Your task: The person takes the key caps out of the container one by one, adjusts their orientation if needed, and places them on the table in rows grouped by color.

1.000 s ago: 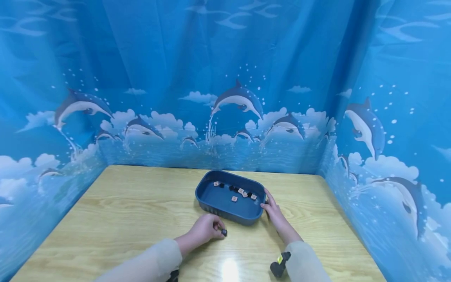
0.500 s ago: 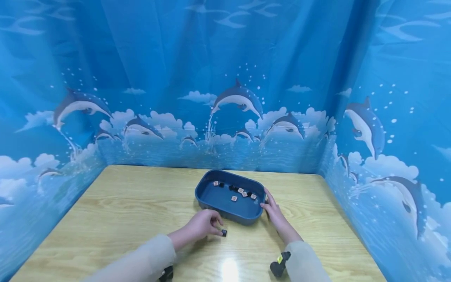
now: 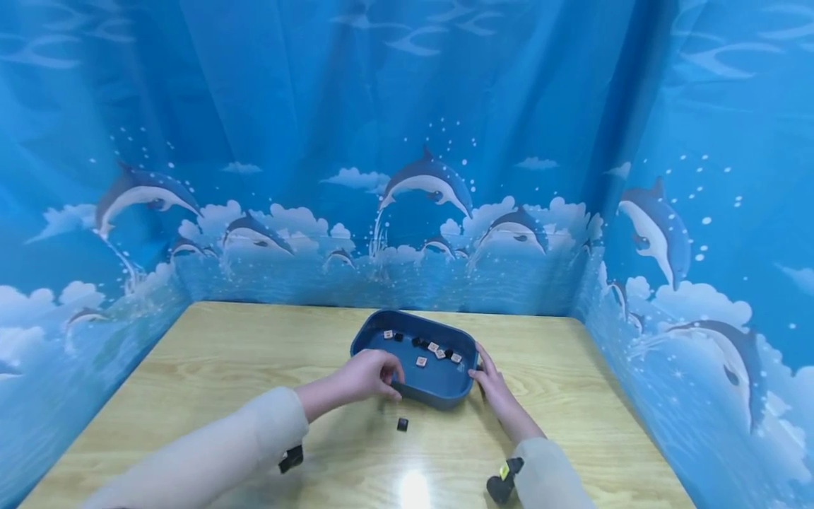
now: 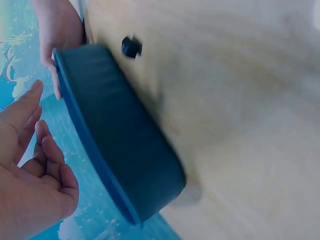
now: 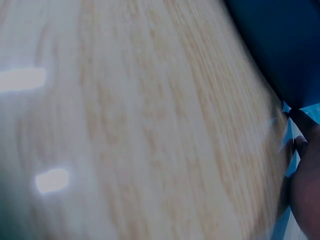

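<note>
My left hand (image 3: 369, 375) hovers over the near left rim of a dark blue bin (image 3: 439, 401). Its thumb and fingers are apart with nothing between them, as the left wrist view shows from the side. A small black cube (image 3: 403, 424) lies on the table just in front of the bin; the left wrist view also catches this cube (image 4: 131, 46). At the bin's right end my right hand (image 3: 499, 396) grips the rim, thumb over the edge. Inside lie several small white cubes (image 3: 421, 362) with dark marks and several black cubes (image 3: 398, 337).
The wood-grain table (image 3: 254, 367) spreads out on both sides of the bin. A blue dolphin-print curtain (image 3: 305, 276) stands along its back and sides. Light glares off the table's front (image 3: 415, 488).
My left hand was at the black cube, then rose away from it toward the bin's rim. The cube stays on the table. My right hand keeps its place on the bin.
</note>
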Demonstrator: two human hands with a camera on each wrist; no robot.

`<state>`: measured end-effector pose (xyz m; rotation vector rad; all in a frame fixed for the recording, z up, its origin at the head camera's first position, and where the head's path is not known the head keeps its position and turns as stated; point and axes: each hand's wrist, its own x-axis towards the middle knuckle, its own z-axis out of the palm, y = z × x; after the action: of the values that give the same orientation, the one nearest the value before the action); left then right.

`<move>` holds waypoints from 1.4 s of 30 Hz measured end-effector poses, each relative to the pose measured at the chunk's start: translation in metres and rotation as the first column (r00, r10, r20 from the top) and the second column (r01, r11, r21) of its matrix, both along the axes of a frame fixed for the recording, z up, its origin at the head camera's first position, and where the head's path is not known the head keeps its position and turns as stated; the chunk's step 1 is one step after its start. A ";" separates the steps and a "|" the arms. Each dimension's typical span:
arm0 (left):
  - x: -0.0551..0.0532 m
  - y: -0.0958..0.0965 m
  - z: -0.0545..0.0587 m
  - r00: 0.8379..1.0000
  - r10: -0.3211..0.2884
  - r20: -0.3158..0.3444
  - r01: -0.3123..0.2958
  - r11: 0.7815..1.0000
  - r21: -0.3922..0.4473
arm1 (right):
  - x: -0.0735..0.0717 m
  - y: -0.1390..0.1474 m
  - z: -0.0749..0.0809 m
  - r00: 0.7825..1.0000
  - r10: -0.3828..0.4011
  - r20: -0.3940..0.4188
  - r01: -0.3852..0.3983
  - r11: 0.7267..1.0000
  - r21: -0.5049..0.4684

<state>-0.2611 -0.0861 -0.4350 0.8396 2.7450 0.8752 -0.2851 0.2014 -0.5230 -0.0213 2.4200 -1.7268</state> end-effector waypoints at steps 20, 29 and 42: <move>-0.080 0.002 0.037 0.973 -0.202 0.110 0.225 0.935 -0.273 | -0.001 -0.002 -0.004 0.999 0.001 -0.033 -0.002 1.000 -0.023; -0.116 0.008 0.027 0.976 -0.167 0.143 0.207 0.914 -0.349 | -0.003 0.000 -0.004 0.998 0.021 -0.064 -0.022 1.000 -0.012; -0.140 0.011 0.015 0.963 -0.073 0.260 0.175 0.901 -0.397 | -0.003 0.000 0.000 0.999 0.028 -0.029 -0.028 0.999 -0.025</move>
<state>-0.4010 -0.0748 -0.4201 0.7564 2.4932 0.3142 -0.2876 0.2012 -0.5228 -0.0830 2.4054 -1.7568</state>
